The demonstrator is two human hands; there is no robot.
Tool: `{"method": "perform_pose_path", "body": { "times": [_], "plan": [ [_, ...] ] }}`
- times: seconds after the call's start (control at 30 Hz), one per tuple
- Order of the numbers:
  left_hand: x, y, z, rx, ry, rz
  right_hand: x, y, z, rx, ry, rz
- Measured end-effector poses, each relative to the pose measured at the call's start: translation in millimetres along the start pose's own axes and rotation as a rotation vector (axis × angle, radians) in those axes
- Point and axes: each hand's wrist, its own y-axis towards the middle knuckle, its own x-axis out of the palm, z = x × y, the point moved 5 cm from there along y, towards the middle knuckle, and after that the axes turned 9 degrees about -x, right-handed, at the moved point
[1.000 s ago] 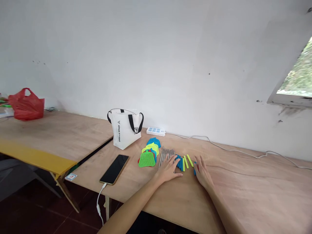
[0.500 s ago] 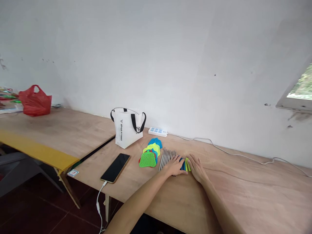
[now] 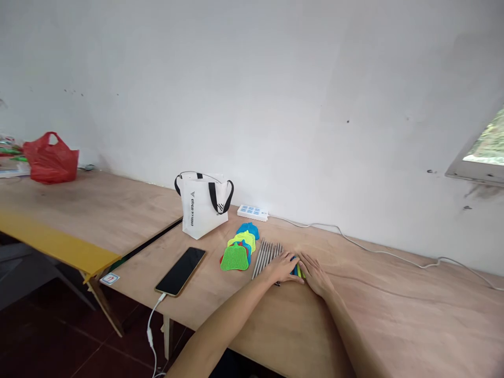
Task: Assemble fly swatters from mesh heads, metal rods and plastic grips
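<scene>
My left hand (image 3: 283, 266) lies over the right part of a row of grey metal rods (image 3: 265, 256) and over blue sticks (image 3: 294, 269), its thumb apart from its fingers. My right hand (image 3: 314, 272) rests flat, fingers stretched, against the right side of several yellow-green sticks (image 3: 300, 271). The sticks lie side by side between both hands, partly hidden under them. Left of the rods is an overlapping stack of perforated plastic fly-swatter heads (image 3: 235, 257), with green in front, then red, blue and yellow, and blue at the back.
A phone (image 3: 181, 271) with a white cable lies left of the swatter heads. Behind stand a white bag (image 3: 200, 210) with black handles and a white power strip (image 3: 252, 212), its cord running right along the wall. A red plastic bag (image 3: 53, 159) sits on the left table.
My right hand has shifted left over the yellow-green sticks, hiding more of them and closing towards my left hand. My left hand stays over the rods. The view has turned slightly.
</scene>
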Motion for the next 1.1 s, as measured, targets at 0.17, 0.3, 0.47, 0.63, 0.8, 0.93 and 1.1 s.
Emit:
{"method": "perform_pose_path", "body": {
  "times": [0.17,0.3,0.47,0.63,0.8,0.93,1.1],
  "plan": [
    [-8,-4,0,0.011,0.027,0.002,-4,-4,-8,-0.005,0.002,0.023],
    [-14,-10,-2,-0.008,0.027,0.041,-5,-8,-20,-0.026,-0.001,0.042],
    [-13,-12,-2,-0.009,0.003,0.006,-6,-8,-34,-0.063,-0.015,0.049],
    [-26,-29,-4,-0.027,-0.071,0.015,-4,-7,-45,-0.066,-0.027,0.047],
    [-36,-67,-21,-0.139,-0.144,0.02,-5,-5,-55,-0.068,-0.039,0.041],
    [-33,-86,-29,-0.126,-0.129,-0.061,-5,-3,-63,-0.06,-0.08,0.033],
    [-40,-86,-28,-0.116,-0.141,0.038,-3,0,-71,-0.078,-0.136,0.004]
  ]
}}
